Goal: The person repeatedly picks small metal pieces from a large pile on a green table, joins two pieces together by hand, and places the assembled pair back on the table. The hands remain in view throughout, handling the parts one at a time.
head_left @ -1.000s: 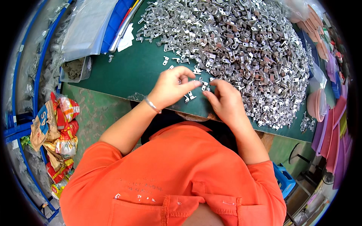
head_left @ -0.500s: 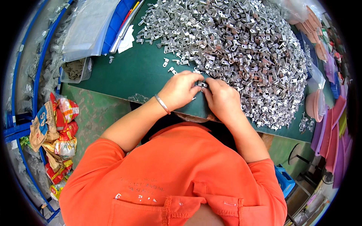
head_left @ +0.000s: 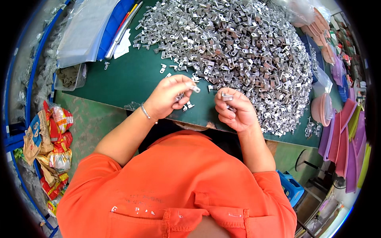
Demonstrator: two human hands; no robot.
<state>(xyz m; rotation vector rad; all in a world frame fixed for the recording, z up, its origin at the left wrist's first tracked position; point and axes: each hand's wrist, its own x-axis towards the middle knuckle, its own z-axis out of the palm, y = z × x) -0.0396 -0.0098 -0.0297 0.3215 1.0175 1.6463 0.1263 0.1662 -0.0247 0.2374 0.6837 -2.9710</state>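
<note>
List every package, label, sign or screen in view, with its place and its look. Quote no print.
Snack wrappers: heaped on the floor at the left, crumpled, red, yellow and orange.
Clear plastic bags: stacked at the table's far left corner, flat, see-through.
Clear plastic tub: left table edge, rectangular, grey bits inside.
Clear bag: right of the metal pile, crumpled.
No signs or screens show.

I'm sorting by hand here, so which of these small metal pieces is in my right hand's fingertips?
The flat silvery bracket pinched atop the right hand, lifted clear of the big pile.

Two hands [head_left: 170,97], one heap of metal brackets [head_left: 238,51].
</note>
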